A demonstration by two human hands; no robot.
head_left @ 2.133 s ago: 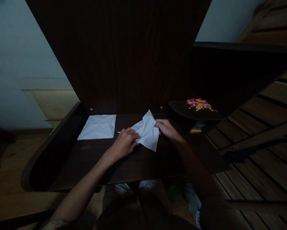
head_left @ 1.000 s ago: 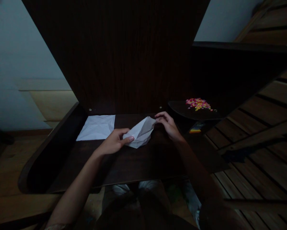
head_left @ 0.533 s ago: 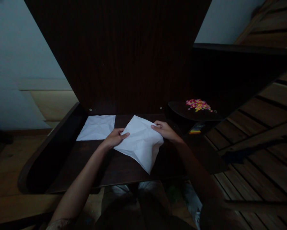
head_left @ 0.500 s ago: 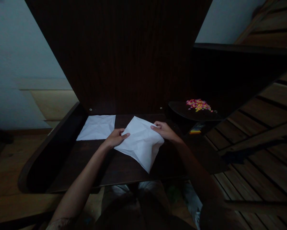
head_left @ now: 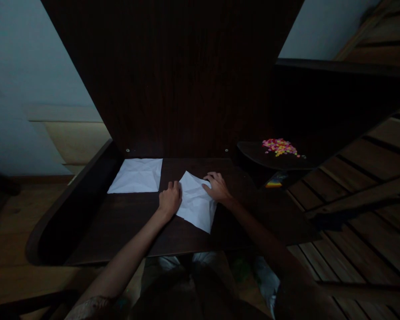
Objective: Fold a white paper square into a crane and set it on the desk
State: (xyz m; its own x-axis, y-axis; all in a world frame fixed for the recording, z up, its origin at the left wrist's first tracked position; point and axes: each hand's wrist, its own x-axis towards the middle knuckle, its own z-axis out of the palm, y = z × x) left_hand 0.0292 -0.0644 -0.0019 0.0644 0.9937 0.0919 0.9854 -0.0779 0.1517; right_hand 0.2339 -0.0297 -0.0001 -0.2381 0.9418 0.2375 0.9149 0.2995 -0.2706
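A creased white sheet of paper (head_left: 195,202) lies turned at an angle on the dark wooden desktop, its near corner pointing toward me. My left hand (head_left: 171,200) is closed at the sheet's left edge, knuckles up, with its thumb hidden. At the right edge, my right hand (head_left: 219,187) has its thumb over the paper and its bent fingers by the upper right side. A second creased white sheet (head_left: 136,175) lies flat to the left, apart from both hands.
A small pile of pink, red and yellow pieces (head_left: 280,146) sits on a raised corner shelf (head_left: 253,149) at right. Below it shows a rainbow-striped item (head_left: 273,183). A raised side panel (head_left: 69,209) bounds the desktop (head_left: 126,226) on the left, and a tall dark panel (head_left: 173,80) stands behind.
Both hands have lowered the held sheet onto the desktop and come closer together. The left hand has moved right and turned knuckles up. The other sheet stays in place.
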